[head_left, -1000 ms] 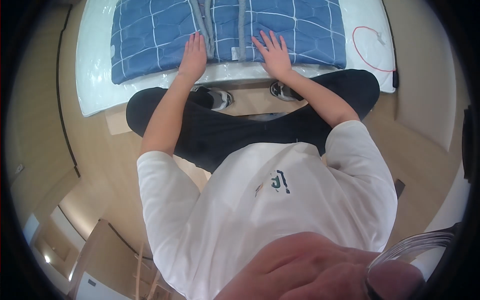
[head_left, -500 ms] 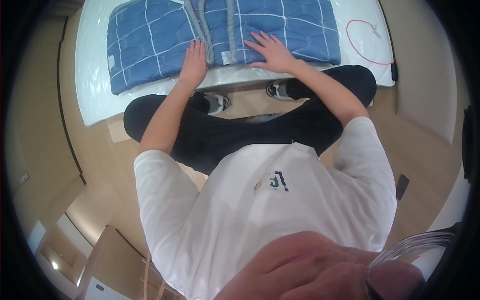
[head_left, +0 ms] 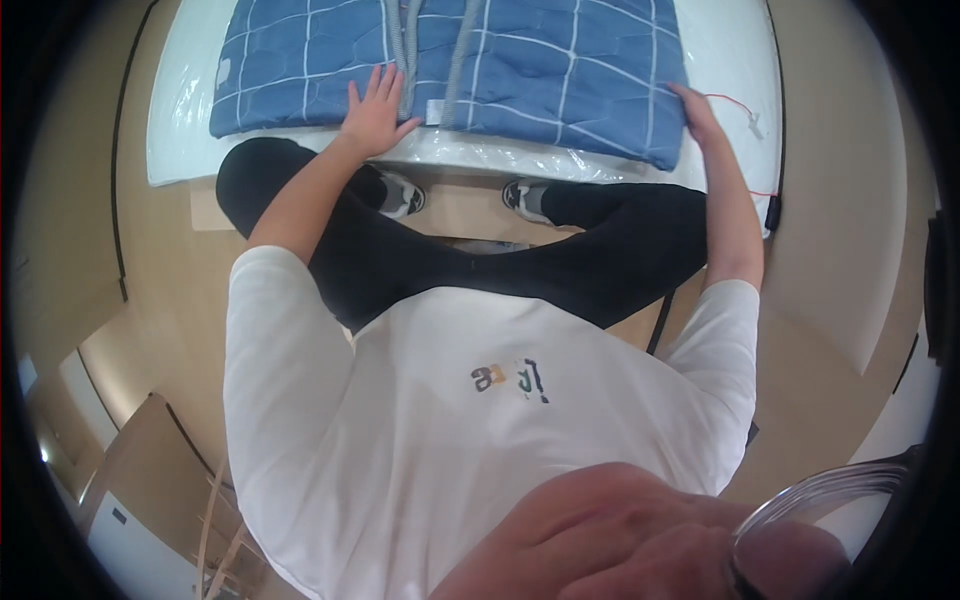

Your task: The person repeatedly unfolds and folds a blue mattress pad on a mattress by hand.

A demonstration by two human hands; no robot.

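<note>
A folded blue quilt (head_left: 540,85) with white grid lines and grey edging strips lies on a plastic-wrapped mattress (head_left: 180,130). My left hand (head_left: 374,117) rests on the quilt's near part, fingers spread, just left of the grey edging (head_left: 460,55). Beside the edging a small white label (head_left: 434,112) shows at the near edge. At the quilt's right side is my right hand (head_left: 698,112), with a fingertip over the side edge. Its other fingers are mostly hidden, so whether it grips the fabric cannot be told.
A thin red cord (head_left: 730,100) with a pale tag (head_left: 756,126) lies on the mattress, right of my right hand. A small black object (head_left: 773,212) sits at the mattress's right corner. My bent legs (head_left: 470,265) are close to its near edge. Wooden floor surrounds it.
My right hand has moved from the middle of the quilt to its right edge. My left hand stays near the edging with fingers more spread. The view has shifted and turned slightly.
</note>
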